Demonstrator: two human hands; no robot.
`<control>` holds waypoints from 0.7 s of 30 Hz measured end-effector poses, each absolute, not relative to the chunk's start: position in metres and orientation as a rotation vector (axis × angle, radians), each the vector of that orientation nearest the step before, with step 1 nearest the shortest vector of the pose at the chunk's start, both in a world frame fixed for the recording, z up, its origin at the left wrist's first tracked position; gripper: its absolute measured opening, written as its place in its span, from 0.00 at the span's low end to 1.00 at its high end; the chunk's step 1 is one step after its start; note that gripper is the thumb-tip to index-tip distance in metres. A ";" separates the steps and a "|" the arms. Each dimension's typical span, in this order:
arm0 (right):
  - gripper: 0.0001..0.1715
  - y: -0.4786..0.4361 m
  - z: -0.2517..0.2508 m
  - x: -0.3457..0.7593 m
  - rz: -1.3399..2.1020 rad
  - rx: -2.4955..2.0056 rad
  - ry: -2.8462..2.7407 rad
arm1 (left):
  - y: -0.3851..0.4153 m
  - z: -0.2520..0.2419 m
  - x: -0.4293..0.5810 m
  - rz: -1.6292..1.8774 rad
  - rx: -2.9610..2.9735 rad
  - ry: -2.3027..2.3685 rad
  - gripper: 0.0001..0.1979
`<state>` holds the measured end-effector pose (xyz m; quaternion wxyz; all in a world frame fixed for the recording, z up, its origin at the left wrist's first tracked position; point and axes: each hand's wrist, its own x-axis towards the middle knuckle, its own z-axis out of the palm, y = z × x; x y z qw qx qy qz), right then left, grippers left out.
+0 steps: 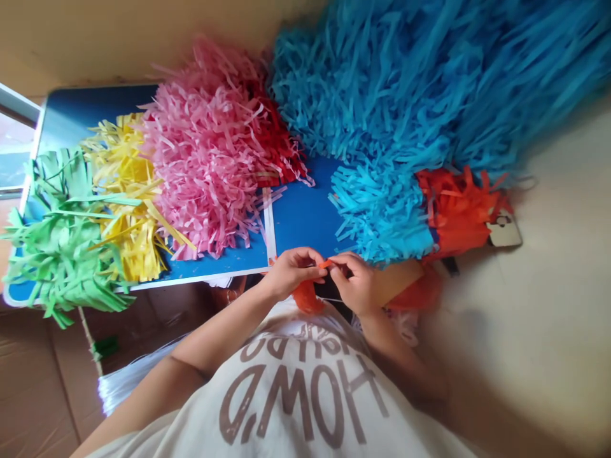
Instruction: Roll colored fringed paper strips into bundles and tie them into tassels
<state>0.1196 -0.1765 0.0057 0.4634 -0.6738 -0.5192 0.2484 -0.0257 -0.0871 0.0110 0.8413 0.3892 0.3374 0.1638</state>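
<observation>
My left hand (292, 272) and my right hand (356, 283) meet at the near edge of the blue table (305, 216), fingers pinched together on a small piece of orange paper (325, 263). More orange paper (305, 296) hangs below the hands, in front of my white printed shirt. A pile of orange fringed paper (456, 207) lies just right of the hands, beside a heap of light blue fringed paper (382, 210).
Fringed paper heaps cover the table: green (62, 248), yellow (126, 203), pink (210, 165), red (281, 146), and a big blue mass (429, 83) at the back right. A phone (505, 230) lies at the right. Cardboard flooring shows lower left.
</observation>
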 end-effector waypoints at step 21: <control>0.11 -0.273 -0.008 0.173 1.256 -1.586 -0.657 | -0.107 -0.010 -0.004 -0.295 1.319 0.447 0.26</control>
